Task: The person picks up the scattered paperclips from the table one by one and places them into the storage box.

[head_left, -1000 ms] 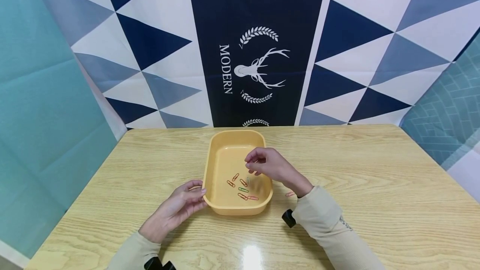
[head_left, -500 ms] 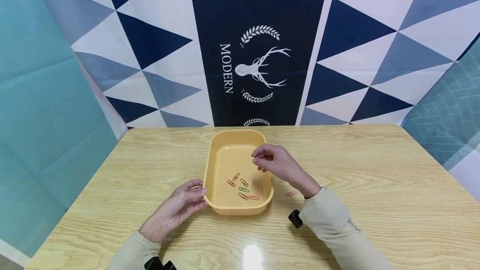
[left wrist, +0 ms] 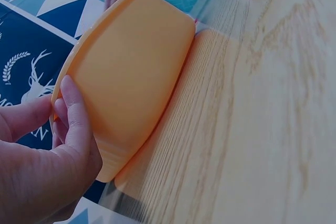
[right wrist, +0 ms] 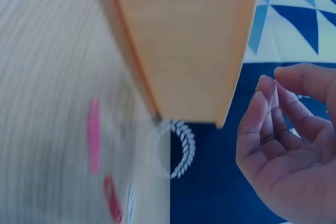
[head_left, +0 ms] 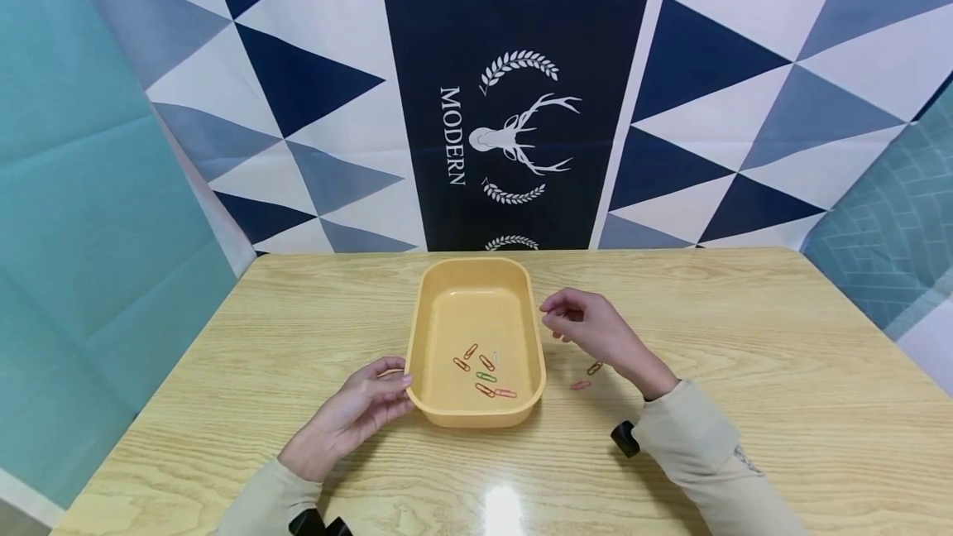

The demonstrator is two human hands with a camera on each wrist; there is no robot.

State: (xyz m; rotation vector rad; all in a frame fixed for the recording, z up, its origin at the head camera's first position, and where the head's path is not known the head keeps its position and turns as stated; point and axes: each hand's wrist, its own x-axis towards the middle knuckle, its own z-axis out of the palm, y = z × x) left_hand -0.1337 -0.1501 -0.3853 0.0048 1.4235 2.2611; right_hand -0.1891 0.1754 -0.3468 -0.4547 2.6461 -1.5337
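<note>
A yellow plastic tray [head_left: 476, 271] stands on the table, with its long side running away from me. My left hand [head_left: 353, 418] pinches its near left rim between thumb and fingers, as the left wrist view shows up close. Inside lie several orange-red paper clips [head_left: 485, 390], a green paper clip [head_left: 486, 377], a pink paper clip [head_left: 505, 393] and a pale paper clip [head_left: 496, 358]. Just past the right rim hovers my right hand [head_left: 591, 329], its fingers loosely bent and the fingertips close together. Nothing shows between those fingertips in the right wrist view.
Right of the tray, on the wooden table [head_left: 715, 321], lie a pink paper clip [right wrist: 94, 136] and a red-brown one [right wrist: 112, 199]. A silvery clip [right wrist: 130, 203] shows beside them in the right wrist view. Patterned cloth [head_left: 320, 106] hangs behind the table.
My right hand has moved right, from over the tray to outside its right rim. Paper clips on the table come out from under the right arm. Left hand and tray stay put.
</note>
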